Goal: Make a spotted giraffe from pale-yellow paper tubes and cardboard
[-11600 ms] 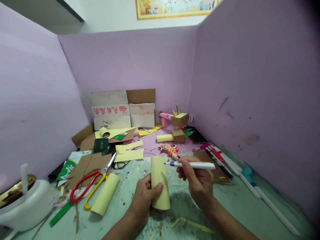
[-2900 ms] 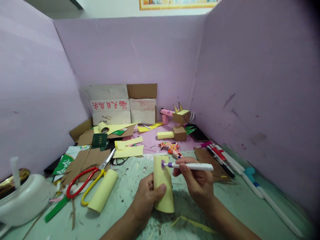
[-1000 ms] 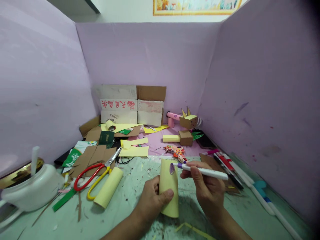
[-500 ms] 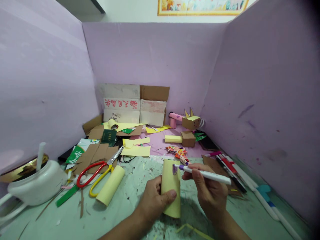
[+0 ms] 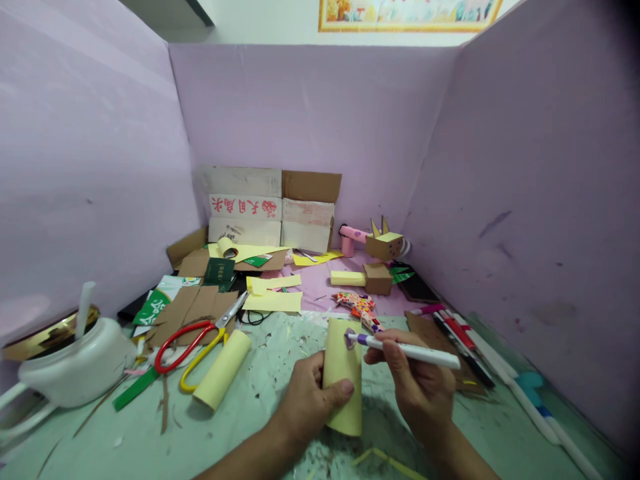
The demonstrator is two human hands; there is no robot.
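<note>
The yellow tube [image 5: 343, 380] is held upright near the front edge of the desk [image 5: 150, 440], about midway along it. It is clamped in the left hand [image 5: 307, 403], with the thumb across its front and the fingers behind. Whether its lower end rests on the desk I cannot tell. The right hand [image 5: 417, 390] is closed around a white marker [image 5: 415, 352] held almost level, its purple tip touching a purple mark [image 5: 349, 339] near the tube's top rim. A second yellow tube [image 5: 221, 370] lies on its side to the left, just beside red and yellow scissors [image 5: 193, 340]. A white jug [image 5: 75, 370] sits at the left edge. More pens [image 5: 463, 337] lie along the right edge, and a flattened cardboard box [image 5: 273, 213] leans at the back edge.
</note>
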